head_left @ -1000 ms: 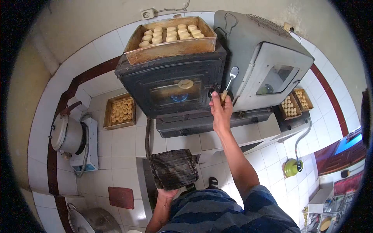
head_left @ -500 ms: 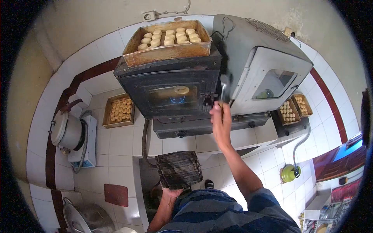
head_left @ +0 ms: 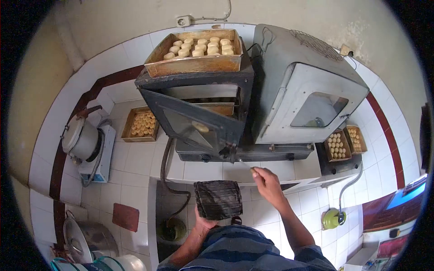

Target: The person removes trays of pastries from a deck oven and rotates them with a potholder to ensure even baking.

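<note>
My left hand (head_left: 205, 220) is closed on the lower edge of a blackened, ridged square pad (head_left: 219, 199), held low in front of my body. In my right hand (head_left: 267, 184) is a thin metal tool (head_left: 245, 165) with a short light-brown handle; its far end is at the latch of the black oven door (head_left: 194, 119). The door stands ajar, swung out toward me, with a window in its middle. Inside the black oven, part of a baking tin (head_left: 219, 108) shows. On top of that oven sits a large tin (head_left: 194, 66) of pale dough balls (head_left: 197, 47).
A grey oven (head_left: 312, 99) with a closed door stands to the right. Tins of dough balls (head_left: 337, 147) lie beyond it, and another tin (head_left: 140, 126) is at the left. A pressure cooker (head_left: 80, 140), large pot (head_left: 92, 241) and green gas cylinder (head_left: 333, 219) are also around.
The black oven's door has gone from closed to ajar. My right hand has moved down and toward me with the tool. The pad has shifted slightly right in view.
</note>
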The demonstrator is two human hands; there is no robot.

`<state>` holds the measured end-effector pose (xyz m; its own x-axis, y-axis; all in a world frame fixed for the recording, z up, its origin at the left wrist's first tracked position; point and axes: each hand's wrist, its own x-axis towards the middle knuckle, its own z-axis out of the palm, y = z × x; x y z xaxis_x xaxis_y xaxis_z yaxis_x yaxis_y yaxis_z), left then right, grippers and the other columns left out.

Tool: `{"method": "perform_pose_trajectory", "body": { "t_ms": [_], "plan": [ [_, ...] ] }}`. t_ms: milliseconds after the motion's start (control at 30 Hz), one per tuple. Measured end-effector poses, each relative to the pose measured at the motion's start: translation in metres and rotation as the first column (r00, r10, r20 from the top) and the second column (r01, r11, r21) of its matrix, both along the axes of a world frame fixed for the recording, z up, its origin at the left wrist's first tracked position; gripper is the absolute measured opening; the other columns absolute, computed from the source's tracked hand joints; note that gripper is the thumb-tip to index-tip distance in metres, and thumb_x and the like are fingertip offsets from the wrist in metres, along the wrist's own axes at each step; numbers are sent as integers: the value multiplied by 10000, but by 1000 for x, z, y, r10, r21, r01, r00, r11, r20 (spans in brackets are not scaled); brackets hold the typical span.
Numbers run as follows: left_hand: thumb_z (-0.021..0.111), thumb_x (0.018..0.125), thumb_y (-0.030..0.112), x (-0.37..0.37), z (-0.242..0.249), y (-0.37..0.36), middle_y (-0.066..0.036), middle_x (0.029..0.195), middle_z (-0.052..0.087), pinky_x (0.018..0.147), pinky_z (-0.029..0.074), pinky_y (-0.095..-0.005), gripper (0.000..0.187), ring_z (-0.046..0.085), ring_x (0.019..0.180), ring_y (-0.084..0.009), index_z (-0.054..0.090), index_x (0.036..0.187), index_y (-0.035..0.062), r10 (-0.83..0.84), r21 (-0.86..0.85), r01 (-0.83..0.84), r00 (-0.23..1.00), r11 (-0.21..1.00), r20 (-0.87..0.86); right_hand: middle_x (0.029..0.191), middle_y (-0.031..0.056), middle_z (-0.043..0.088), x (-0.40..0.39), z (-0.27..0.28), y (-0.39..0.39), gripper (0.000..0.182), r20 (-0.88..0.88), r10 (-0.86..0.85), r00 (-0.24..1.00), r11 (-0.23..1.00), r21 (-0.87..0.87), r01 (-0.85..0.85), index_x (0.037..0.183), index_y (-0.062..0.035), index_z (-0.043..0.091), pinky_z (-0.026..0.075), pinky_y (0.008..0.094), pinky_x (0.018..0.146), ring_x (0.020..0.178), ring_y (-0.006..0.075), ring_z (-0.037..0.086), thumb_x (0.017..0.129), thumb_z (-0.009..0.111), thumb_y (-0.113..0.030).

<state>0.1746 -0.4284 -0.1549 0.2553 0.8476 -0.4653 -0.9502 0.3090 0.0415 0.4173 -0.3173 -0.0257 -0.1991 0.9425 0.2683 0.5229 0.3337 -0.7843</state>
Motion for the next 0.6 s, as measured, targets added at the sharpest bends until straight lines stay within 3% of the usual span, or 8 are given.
{"method": "perform_pose_trajectory", "body": {
  "t_ms": [133, 200, 233, 267, 400, 467, 600],
  "plan": [
    [466, 963, 536, 20, 24, -1, -125, 1327, 627, 1074, 443, -548, 593, 574, 1238, -355, 599, 1339, 97, 8, 54, -9, 1000, 999, 14, 879, 157, 655, -4, 9, -22, 306, 96, 142, 985, 990, -39, -139, 1178, -5, 682, 526, 391, 690, 695, 292, 642, 1012, 573, -238],
    [466, 967, 526, 26, 27, -2, -121, 1317, 634, 1067, 453, -537, 582, 581, 1229, -347, 599, 1336, 96, 5, 67, -7, 999, 998, 33, 920, 172, 645, -10, 14, -30, 264, 96, 283, 954, 959, -51, -280, 1166, -14, 681, 526, 387, 698, 738, 298, 643, 982, 610, -189],
    [469, 965, 527, 29, 26, -1, -121, 1312, 636, 1060, 461, -528, 581, 589, 1216, -343, 600, 1334, 96, 38, 62, -41, 998, 997, 47, 988, 179, 649, -11, 15, -28, 280, 217, 366, 905, 931, -87, -355, 1207, -29, 659, 533, 437, 760, 820, 341, 655, 985, 597, -187],
    [472, 964, 527, 30, 27, -1, -120, 1308, 638, 1052, 470, -519, 580, 597, 1203, -339, 601, 1331, 96, 70, 57, -73, 996, 996, 61, 988, 179, 649, -14, 18, -26, 280, 214, 375, 902, 927, -92, -364, 1207, -29, 659, 533, 437, 760, 820, 341, 655, 985, 597, -187],
    [488, 956, 527, 16, 27, 4, -124, 1299, 641, 1041, 478, -511, 575, 607, 1182, -342, 607, 1318, 97, 94, 87, -97, 995, 991, 40, 1007, 172, 627, -31, 30, -6, 312, 172, 351, 920, 935, -7, -355, 1286, -61, 594, 516, 455, 821, 927, 352, 635, 977, 577, -108],
    [509, 890, 651, 4, 16, 12, -124, 1423, 556, 1099, 422, -529, 739, 531, 1287, -348, 551, 1405, 123, 124, 96, -125, 992, 988, 17, 978, 157, 614, -41, 34, 12, 305, 113, 202, 973, 940, 256, -225, 1262, -66, 612, 504, 463, 802, 894, 358, 616, 958, 588, -57],
    [507, 878, 667, -20, 50, 39, -125, 1438, 543, 1107, 417, -521, 762, 521, 1301, -345, 543, 1417, 129, 123, 94, -118, 991, 989, -50, 972, 143, 608, -61, 65, 39, 337, 153, 81, 985, 949, 291, -123, 1254, -75, 623, 492, 458, 790, 891, 361, 608, 925, 602, -9]
  ]
}}
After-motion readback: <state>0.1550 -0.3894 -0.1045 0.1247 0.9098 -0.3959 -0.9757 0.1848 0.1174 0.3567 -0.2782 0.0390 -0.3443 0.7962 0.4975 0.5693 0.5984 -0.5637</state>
